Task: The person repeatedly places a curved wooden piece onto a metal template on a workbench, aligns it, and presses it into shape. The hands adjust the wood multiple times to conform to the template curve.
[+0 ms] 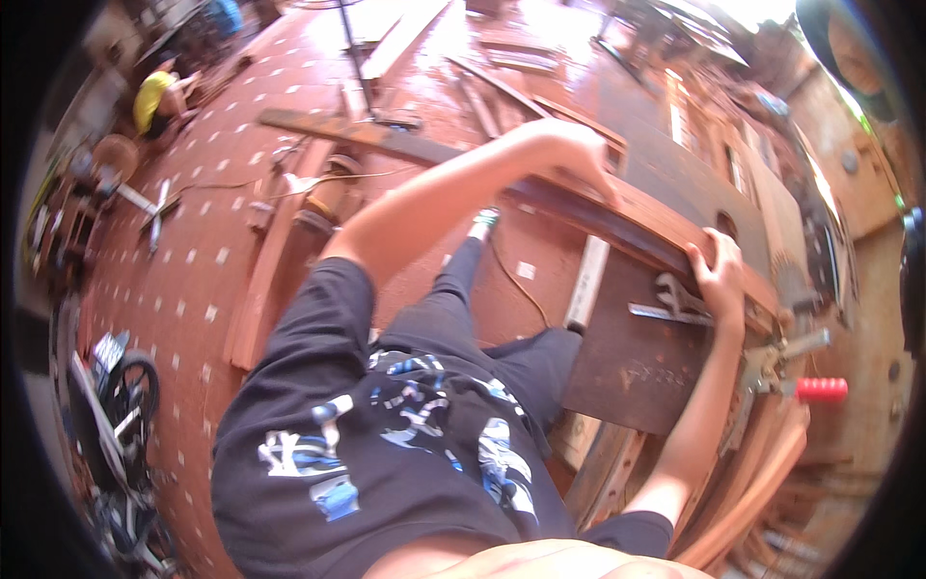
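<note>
The long, straight, reddish-brown wooden beam lies across the flat, dark-brown metal tabletop, overhanging leftward, so two spaced hands probably steady it. The left hand arches over it, finger closure unclear; the right hand grasps it beside a grey metal wrench.

1 long wood beam, reddish-brown top, v. dark near side. Runs approx. L to R on a slant: L end farther off, R end nearer. R part lies across a dark flat tabletop; L part juts past its edge. Far L stretch duller, yellowish-brown; can't tell if same pc. or a 2nd 1.
</note>
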Demonstrator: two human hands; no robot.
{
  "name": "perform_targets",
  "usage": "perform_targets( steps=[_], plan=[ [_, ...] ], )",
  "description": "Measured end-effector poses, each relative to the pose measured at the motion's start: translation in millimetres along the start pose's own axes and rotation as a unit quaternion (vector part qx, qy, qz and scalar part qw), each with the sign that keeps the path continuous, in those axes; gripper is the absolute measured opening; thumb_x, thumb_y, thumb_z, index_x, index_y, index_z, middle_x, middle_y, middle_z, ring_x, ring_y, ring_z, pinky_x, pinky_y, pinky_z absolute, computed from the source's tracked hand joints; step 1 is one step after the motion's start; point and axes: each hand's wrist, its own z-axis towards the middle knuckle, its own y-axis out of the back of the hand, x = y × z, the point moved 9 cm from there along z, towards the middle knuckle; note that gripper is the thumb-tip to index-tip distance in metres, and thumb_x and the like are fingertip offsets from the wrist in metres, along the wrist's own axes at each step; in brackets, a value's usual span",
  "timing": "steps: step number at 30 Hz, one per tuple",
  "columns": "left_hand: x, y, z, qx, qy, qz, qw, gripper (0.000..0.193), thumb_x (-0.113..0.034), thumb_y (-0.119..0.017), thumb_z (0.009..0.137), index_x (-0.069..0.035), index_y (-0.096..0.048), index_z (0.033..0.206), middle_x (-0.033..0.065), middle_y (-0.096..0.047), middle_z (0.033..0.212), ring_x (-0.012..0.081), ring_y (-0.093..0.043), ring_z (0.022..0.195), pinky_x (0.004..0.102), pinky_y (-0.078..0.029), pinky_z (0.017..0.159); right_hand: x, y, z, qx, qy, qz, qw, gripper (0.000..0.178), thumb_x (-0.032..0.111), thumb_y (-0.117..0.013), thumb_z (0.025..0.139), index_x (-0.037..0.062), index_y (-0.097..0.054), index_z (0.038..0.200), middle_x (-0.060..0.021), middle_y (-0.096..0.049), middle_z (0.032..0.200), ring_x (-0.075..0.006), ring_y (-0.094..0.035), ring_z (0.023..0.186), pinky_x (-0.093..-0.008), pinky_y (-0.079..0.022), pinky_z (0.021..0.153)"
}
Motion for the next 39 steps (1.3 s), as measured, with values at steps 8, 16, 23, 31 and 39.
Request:
perform_targets(
  steps=[8,16,23,31,39],
  plan=[
    [12.5,11.5,-2.3,-0.051,0.009,-0.069,0.996,0.076,-0.077,-0.075,0.077,-0.003,-0.062,0.065,0.0039,-0.055,0.063,0.0154,-0.052,0.062,0.0331,-0.04,0.06,23.6,18.0,3.7,-0.029,-0.014,0.018,0.999,0.052,0.038,-0.081,0.087,0.0017,-0.067,0.121,-0.0156,-0.065,0.123,-0.0342,-0.059,0.122,-0.0446,-0.045,0.109],
    [-20.6,32.1,-27.8,-0.216,-0.048,0.015,0.975,0.071,-0.069,-0.081,0.074,-0.003,-0.056,0.068,0.0105,-0.057,0.063,0.0238,-0.057,0.061,0.0381,-0.045,0.061,26.7,34.4,-6.1,-0.079,-0.01,0.014,0.997,0.044,0.026,-0.084,0.083,0.0044,-0.067,0.118,-0.013,-0.065,0.12,-0.031,-0.058,0.122,-0.0427,-0.045,0.109],
    [-50.0,32.8,-53.6,-0.358,-0.142,0.081,0.919,0.065,-0.063,-0.087,0.07,-0.005,-0.056,0.078,0.01,-0.059,0.07,0.0305,-0.064,0.066,0.0424,-0.052,0.067,24.4,31.7,-8.3,-0.065,-0.024,-0.001,0.998,0.045,0.026,-0.083,0.084,0.0071,-0.068,0.121,-0.0123,-0.071,0.115,-0.0331,-0.062,0.118,-0.0439,-0.046,0.106],
    [-46.4,30.2,-51.0,-0.291,-0.073,0.014,0.954,0.06,-0.059,-0.079,0.084,-0.003,-0.057,0.084,0.0147,-0.062,0.072,0.0343,-0.066,0.069,0.0424,-0.052,0.068,23.4,30.7,-7.9,-0.074,-0.007,0.013,0.997,0.042,0.02,-0.085,0.08,0.0067,-0.072,0.118,-0.0122,-0.072,0.12,-0.0326,-0.063,0.119,-0.0434,-0.047,0.107],
    [-37.6,14.3,-57.1,-0.256,0.0,0.003,0.967,0.043,-0.046,-0.062,0.102,-0.004,-0.072,0.104,0.0189,-0.072,0.079,0.0341,-0.072,0.074,0.0434,-0.053,0.073,26.8,32.3,-9.7,-0.154,0.034,0.007,0.988,0.039,0.017,-0.086,0.076,0.0075,-0.074,0.112,-0.0067,-0.074,0.114,-0.0292,-0.065,0.113,-0.0431,-0.048,0.104]
  ],
)
